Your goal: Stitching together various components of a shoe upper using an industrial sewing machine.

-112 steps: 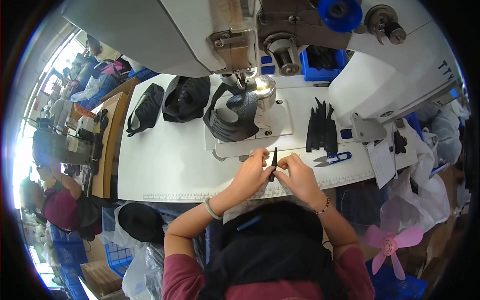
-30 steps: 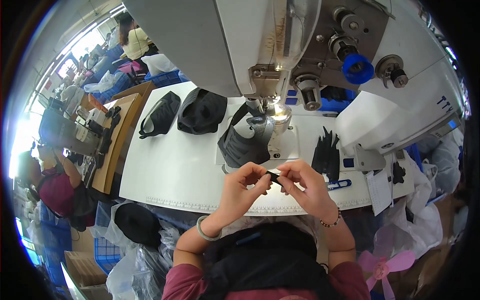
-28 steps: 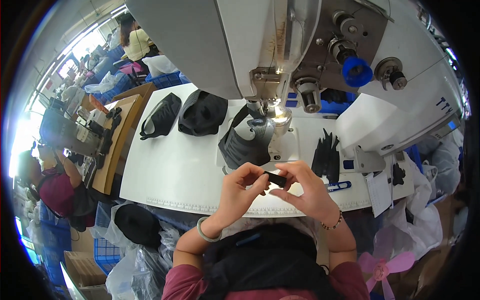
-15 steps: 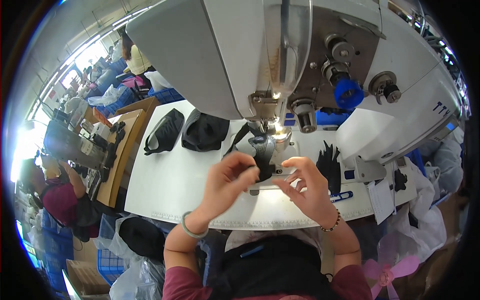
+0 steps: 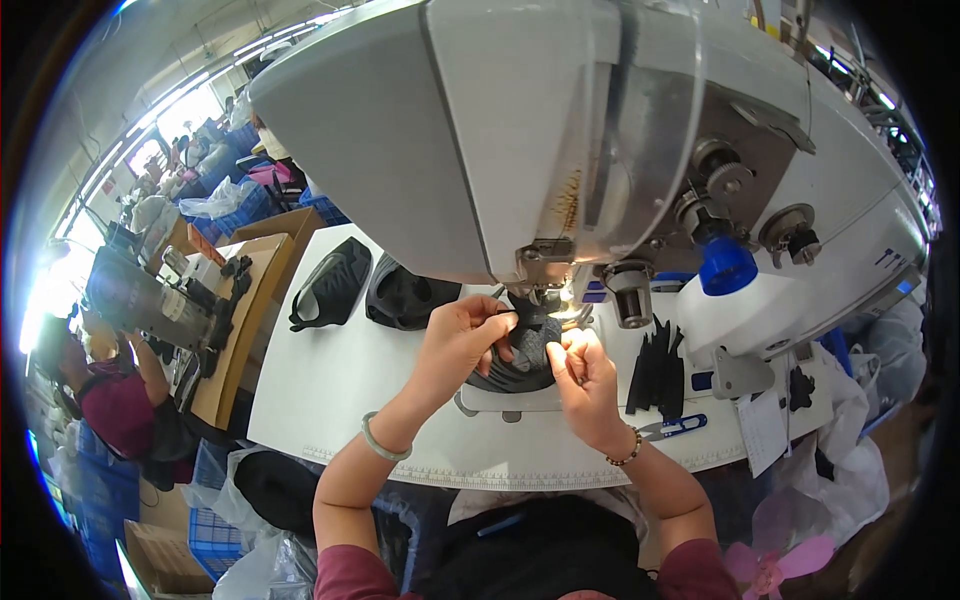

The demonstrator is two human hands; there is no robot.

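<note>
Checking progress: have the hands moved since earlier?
Yes. Both hands, left hand and right hand, went from the table's front edge up to the sewing machine's needle.

Needle area is hidden behind the sewing machine head [image 5: 560, 130]. The dark shoe piece [image 5: 520, 355] is mostly covered by both hands. Fingertip grip is too small to tell. Left-edge co-worker [image 5: 110, 400] is blurred.

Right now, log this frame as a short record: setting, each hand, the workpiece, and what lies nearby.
setting: white worktable under a large grey sewing machine
left hand: grips the dark shoe upper at the needle area
right hand: pinches the same piece from its right side
nearby left: two more dark uppers
nearby right: stack of black strips, blue-handled snips
background: another person at a bench
</note>
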